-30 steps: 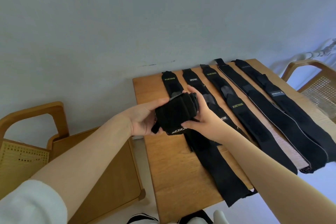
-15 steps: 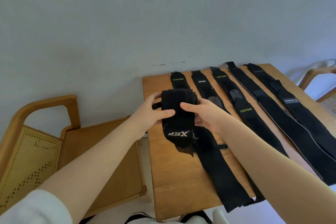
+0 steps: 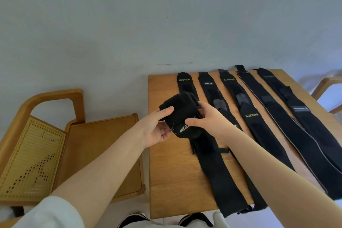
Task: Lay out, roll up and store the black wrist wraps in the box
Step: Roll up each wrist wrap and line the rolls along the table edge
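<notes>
On my left stands a light wooden armchair with a perforated cane back (image 3: 31,155), its seat just beside the table. My left hand (image 3: 157,129) cups the rolled black fabric wrist wrap with white lettering (image 3: 180,116) from below, thumb pressed on top; my right hand (image 3: 209,122) grips its other end, thumb under, fingers curled over the edge. The roll is lifted above the near left part of the small wooden table (image 3: 166,181). If either grip loosens, I judge the springy coil would unwind, since I cannot see its end fastened. It could also snag the flat black wrap with yellow lettering (image 3: 211,168) lying right beneath it. Four more long black wraps (image 3: 288,135) lie side by side to the right, some ends overhanging the near edge, where they could slide off. No box shows. Behind is a plain pale wall (image 3: 166,15); a second wooden chair (image 3: 327,89) peeks in far right.
</notes>
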The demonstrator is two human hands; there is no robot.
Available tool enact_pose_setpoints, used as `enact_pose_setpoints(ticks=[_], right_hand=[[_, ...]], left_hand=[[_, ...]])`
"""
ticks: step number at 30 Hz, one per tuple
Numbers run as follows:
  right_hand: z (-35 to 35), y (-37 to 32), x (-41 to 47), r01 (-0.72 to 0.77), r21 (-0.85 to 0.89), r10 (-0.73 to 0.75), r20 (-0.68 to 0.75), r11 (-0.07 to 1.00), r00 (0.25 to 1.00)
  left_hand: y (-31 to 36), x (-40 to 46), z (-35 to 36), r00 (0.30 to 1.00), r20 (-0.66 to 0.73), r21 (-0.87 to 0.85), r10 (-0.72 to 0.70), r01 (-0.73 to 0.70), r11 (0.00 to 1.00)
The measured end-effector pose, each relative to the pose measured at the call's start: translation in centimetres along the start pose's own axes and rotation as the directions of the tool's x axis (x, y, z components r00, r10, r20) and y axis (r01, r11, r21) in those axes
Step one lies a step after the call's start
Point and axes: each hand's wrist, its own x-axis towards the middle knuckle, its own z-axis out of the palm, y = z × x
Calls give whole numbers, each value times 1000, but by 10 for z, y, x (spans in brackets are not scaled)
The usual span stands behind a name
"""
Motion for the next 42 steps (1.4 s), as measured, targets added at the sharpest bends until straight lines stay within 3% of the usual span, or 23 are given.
enact_pose_setpoints(ticks=[3, 6, 11, 14, 18, 22, 30, 31, 32, 34, 35, 37, 42], right_hand=[[-11, 2, -3, 40, 41, -43, 74, 998, 996], [-19, 2, -3, 43, 34, -48, 142, 998, 989], [-32, 10, -2, -116, 134, 89, 194, 984, 977], [-29, 19, -8, -143, -23, 144, 139, 990, 980], [-13, 25, -15, -51, -270, 48, -19, 962, 999], [17, 37, -11, -19, -440, 1, -39, 898, 999], [65, 74, 2, -37, -526, 67, 37, 849, 997], [65, 74, 3, -17, -549, 52, 49, 836, 997], [65, 75, 3, 3, -573, 39, 60, 820, 997], [64, 77, 4, 25, -611, 18, 64, 791, 998], [64, 78, 4, 32, -624, 8, 61, 781, 998], [63, 82, 5, 42, -620, -6, 59, 783, 998], [55, 92, 1, 43, -599, 18, 96, 800, 995]], left_hand=[[-8, -1, 1, 997, 52, -93, -60, 65, 994], [-12, -2, 2, 988, 106, -60, -113, 119, 991], [-20, -5, 8, 983, 64, 270, -169, 146, 952], [-19, 0, 8, 997, -20, 514, -80, 79, 854], [-17, 4, 11, 996, -21, 780, 82, -35, 624], [-35, 8, 11, 995, -98, 655, -5, 68, 752], [-79, 21, -20, 984, -55, 741, 172, -75, 667], [-81, 23, -22, 967, -68, 787, 244, -98, 609], [-81, 22, -21, 937, -52, 862, 344, -132, 490], [-84, 21, -14, 856, 153, 964, 494, -240, 116], [-89, 21, -11, 831, 268, 956, 487, -292, -27], [-97, 24, -8, 858, 325, 946, 398, -300, -126], [-85, 33, -17, 895, 325, 939, 306, -269, -213]])
